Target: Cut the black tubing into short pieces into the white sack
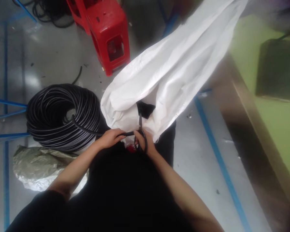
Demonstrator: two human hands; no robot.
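Note:
My left hand (111, 138) is closed around a black cable (88, 129) that runs out of the middle of a large black coil (62, 117) on the floor. My right hand (145, 138) grips black-handled scissors (140, 120), their blades pointing away from me. The cable's end part reaches the scissors; whether it lies between the blades I cannot make out. A long white sack (169, 74) spreads from my lap toward the upper right, with its gathered near end just beyond both hands.
Red plastic stools (111, 32) stand ahead on the grey floor. At left lies a crumpled plastic bag (38, 164) beside the coil. A green-topped table (277, 129) with a dark box-like object (277, 69) is at right. Blue tape (219, 158) marks the floor.

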